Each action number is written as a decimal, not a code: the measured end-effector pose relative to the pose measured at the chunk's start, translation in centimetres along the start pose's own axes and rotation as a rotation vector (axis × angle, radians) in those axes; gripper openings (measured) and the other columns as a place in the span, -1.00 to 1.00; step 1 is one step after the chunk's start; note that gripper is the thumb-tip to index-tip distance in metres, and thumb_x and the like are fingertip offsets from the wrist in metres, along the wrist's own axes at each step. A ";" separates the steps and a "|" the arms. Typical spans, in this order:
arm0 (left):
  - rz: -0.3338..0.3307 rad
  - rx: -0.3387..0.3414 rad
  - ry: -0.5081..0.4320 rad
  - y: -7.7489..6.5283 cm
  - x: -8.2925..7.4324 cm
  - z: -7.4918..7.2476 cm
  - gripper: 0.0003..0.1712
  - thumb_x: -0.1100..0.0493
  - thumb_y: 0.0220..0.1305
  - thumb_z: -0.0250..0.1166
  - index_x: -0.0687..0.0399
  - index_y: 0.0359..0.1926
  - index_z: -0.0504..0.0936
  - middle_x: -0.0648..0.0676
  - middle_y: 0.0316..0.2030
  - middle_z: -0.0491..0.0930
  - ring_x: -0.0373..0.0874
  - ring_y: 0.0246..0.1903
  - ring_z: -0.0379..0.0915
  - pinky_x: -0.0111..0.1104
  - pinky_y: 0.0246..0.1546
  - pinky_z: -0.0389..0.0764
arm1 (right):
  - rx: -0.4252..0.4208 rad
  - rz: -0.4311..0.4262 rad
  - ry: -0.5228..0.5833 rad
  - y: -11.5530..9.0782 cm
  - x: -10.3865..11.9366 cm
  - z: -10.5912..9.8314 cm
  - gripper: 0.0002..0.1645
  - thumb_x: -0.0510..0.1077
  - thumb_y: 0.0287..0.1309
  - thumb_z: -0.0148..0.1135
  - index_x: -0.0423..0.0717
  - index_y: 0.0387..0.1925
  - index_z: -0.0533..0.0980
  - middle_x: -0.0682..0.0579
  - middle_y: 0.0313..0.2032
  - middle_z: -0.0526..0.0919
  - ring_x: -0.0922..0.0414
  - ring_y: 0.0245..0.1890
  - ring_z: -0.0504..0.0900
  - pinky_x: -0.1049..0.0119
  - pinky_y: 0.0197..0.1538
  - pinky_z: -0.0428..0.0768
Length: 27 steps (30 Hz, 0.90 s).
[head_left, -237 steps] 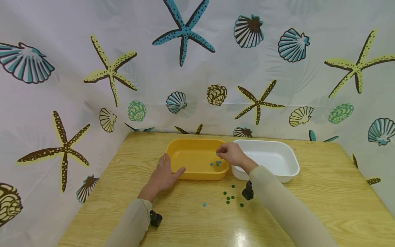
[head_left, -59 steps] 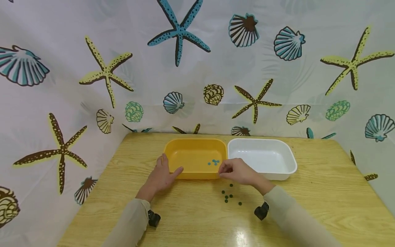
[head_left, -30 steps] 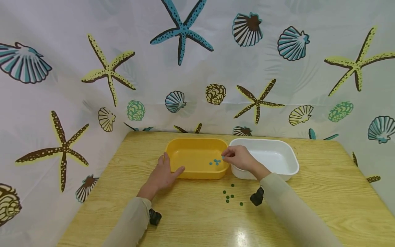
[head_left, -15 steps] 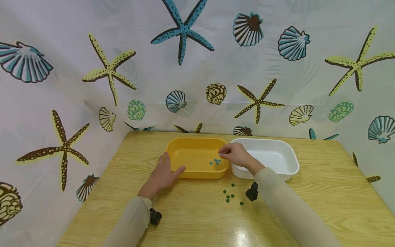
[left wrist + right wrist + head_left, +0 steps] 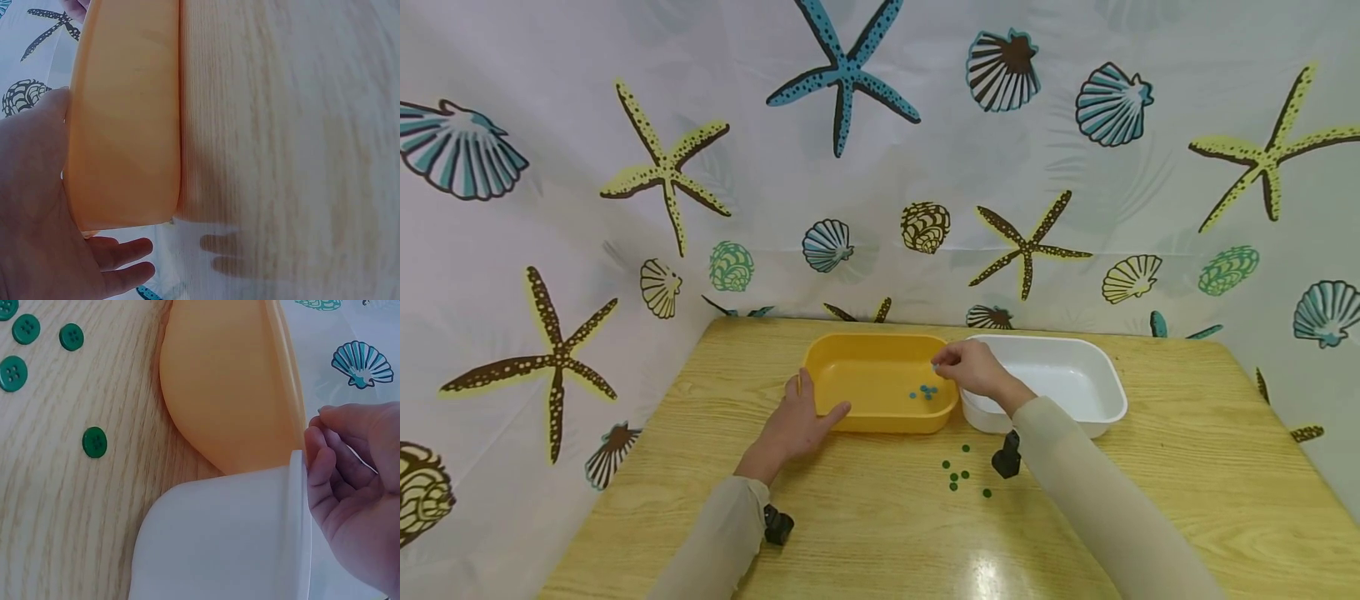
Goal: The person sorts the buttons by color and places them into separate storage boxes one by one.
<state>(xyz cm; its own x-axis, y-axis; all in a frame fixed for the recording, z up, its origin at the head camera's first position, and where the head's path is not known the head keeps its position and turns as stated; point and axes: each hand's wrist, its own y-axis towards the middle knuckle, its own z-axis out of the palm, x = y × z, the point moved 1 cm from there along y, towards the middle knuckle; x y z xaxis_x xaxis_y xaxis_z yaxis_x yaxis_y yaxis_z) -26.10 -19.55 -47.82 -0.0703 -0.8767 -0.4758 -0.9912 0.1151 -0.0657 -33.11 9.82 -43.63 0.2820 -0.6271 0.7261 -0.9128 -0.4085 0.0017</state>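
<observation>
My right hand pinches a small blue button over the right end of the yellow bin. In the right wrist view, its thumb and fingertips meet above the bin's rim, and the button is mostly hidden. Inside the bin, several blue buttons lie near the right front. My left hand rests at the bin's front left corner, its thumb along the front rim and its fingers at the left end. In the left wrist view, straight fingers show past the bin's end wall.
A white bin stands against the yellow one on the right, under my right forearm. Several green four-hole buttons lie scattered on the wooden table in front. A patterned curtain hangs behind and at both sides.
The lone blue button seen on the table earliest is gone from there. My right hand has risen from the bins' front to above the yellow bin with a blue button. My left hand stays.
</observation>
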 end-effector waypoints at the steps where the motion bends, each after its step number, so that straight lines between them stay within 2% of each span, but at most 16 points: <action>1: -0.001 0.002 0.000 0.0 0.0 0.0 0.28 -0.52 0.19 -0.11 0.42 0.41 -0.38 0.49 0.36 -0.23 0.41 0.19 0.18 0.08 0.10 0.33 | -0.002 0.001 -0.001 0.1 0.0 0.0 -0.80 -0.21 0.23 0.19 -0.19 -0.16 0.63 0.00 -0.33 0.65 0.11 -0.30 0.61 0.26 -0.22 0.57; 17: -0.013 0.010 -0.007 0.1 0.0 0.1 0.32 -0.57 0.15 -0.13 0.40 0.42 -0.39 0.47 0.37 -0.24 0.39 0.20 0.18 0.08 0.12 0.31 | -0.016 0.018 0.010 1.1 -0.5 0.3 -0.75 -0.19 0.25 0.17 -0.23 -0.10 0.61 -0.04 -0.28 0.66 0.07 -0.29 0.64 0.26 -0.22 0.58; 27: -0.014 0.014 -0.013 -0.1 -0.1 0.0 0.29 -0.53 0.18 -0.10 0.41 0.42 -0.39 0.47 0.37 -0.24 0.38 0.20 0.19 0.08 0.12 0.31 | -0.043 0.017 0.014 1.3 -0.6 0.5 -0.74 -0.19 0.25 0.17 -0.23 -0.10 0.62 -0.05 -0.28 0.66 0.09 -0.29 0.62 0.26 -0.21 0.58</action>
<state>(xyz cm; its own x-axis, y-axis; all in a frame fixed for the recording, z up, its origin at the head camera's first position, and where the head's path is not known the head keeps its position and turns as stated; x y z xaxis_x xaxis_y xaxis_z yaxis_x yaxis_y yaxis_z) -26.03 -19.48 -47.76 -0.0547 -0.8721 -0.4863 -0.9904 0.1093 -0.0847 -34.30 9.39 -44.43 0.2628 -0.6242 0.7357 -0.9292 -0.3690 0.0189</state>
